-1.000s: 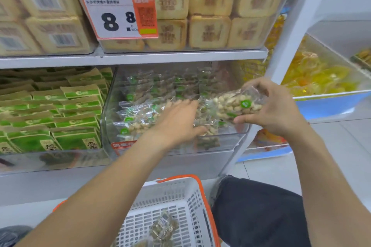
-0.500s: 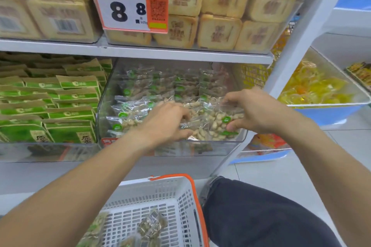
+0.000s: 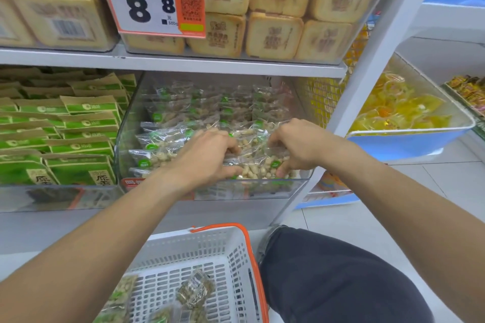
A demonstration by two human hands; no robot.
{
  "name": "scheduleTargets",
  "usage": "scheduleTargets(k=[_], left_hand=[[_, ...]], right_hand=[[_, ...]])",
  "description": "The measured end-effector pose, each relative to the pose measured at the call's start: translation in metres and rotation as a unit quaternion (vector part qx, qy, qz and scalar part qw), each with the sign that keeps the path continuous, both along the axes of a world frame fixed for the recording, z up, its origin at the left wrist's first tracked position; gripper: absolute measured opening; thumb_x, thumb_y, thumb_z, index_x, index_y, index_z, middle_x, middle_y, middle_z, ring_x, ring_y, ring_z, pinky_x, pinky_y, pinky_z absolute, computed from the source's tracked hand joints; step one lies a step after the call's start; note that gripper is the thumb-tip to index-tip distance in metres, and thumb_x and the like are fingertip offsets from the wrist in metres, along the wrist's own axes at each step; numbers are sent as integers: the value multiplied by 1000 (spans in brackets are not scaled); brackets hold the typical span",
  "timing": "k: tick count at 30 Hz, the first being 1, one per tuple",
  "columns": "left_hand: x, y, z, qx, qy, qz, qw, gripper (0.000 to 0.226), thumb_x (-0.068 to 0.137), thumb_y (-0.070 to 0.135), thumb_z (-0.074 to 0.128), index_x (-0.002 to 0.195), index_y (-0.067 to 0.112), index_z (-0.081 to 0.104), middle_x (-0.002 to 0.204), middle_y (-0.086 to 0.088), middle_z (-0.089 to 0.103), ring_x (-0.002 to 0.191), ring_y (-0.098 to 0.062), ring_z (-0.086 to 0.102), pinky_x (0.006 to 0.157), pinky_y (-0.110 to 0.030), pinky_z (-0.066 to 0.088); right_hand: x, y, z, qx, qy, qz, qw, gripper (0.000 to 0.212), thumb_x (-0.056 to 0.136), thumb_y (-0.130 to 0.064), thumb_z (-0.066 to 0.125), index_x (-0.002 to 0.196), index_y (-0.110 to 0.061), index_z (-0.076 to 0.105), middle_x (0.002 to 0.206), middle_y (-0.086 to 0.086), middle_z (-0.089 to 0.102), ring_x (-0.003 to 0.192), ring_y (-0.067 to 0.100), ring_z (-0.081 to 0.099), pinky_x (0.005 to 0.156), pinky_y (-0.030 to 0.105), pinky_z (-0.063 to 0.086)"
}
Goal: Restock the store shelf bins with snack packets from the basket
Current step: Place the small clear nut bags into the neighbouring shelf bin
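We're at the shelf (image 3: 210, 63), and under it sits the clear bin (image 3: 294, 189), packed with peanut packets front to back. Down at the bottom edge, our white basket (image 3: 236, 252) with its orange rim has a few packets (image 3: 195, 290) left on its floor, so the job looks partly done. Both hands are in the bin's front right corner: our left hand (image 3: 207, 157) curls over the front row, fingers tucked into the pile, and our right hand (image 3: 296, 147) pinches the front packet (image 3: 258, 165) by its right edge, just behind the bin's front wall. We judge this as the settling step, seating that packet flat. Next we'd need to let go cleanly without dragging the slippery film back out, then reach down to the basket for another.
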State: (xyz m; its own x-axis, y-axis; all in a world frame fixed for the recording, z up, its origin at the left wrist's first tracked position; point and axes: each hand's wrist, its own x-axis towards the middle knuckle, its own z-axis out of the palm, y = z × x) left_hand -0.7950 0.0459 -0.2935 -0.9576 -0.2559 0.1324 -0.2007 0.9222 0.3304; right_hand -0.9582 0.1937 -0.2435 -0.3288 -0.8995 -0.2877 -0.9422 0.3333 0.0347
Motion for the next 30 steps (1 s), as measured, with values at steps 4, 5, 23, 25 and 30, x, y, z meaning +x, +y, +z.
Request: scheduleTargets(k=[4,5,23,25,30], left_hand=[[-1,3,0,3,2,9,1000,44,80,58,70,110,25,72,99,5,66,101,-19,58,89,-34,42],[-2,5,1,-2,0,11,1000,43,80,59,68,108,26,73,96,6,65,100,-19,58,89,-35,42],[-8,16,-3,-28,14,37,999,41,81,63,65,101,28,71,98,8,65,104,-16,53,93,-36,34],[-9,17,-1,-38,9,37,999,41,82,63,63,102,28,71,101,9,65,106,-16,51,92,-36,32],[-2,24,5,-70,7,35,997,40,90,56,57,114,25,67,111,5,60,113,-18,46,96,-36,32]], right_hand=[[5,-1,-11,7,75,14,997,56,65,-55,87,71,-17,46,64,-8,43,73,24,48,62,29,34],[7,0,-14,8,84,12,996,54,65,-54,87,69,-16,48,63,-7,44,71,25,50,61,30,35],[0,-1,0,-24,-23,-38,999,36,63,-40,92,91,-23,79,92,-3,76,86,19,66,69,25,45],[-1,-4,-3,-21,-11,-34,999,35,64,-41,91,92,-23,79,95,-2,75,89,21,67,68,24,40],[-2,6,5,-31,-36,-55,997,28,76,-33,86,99,-20,77,98,1,75,89,23,67,73,29,50]])
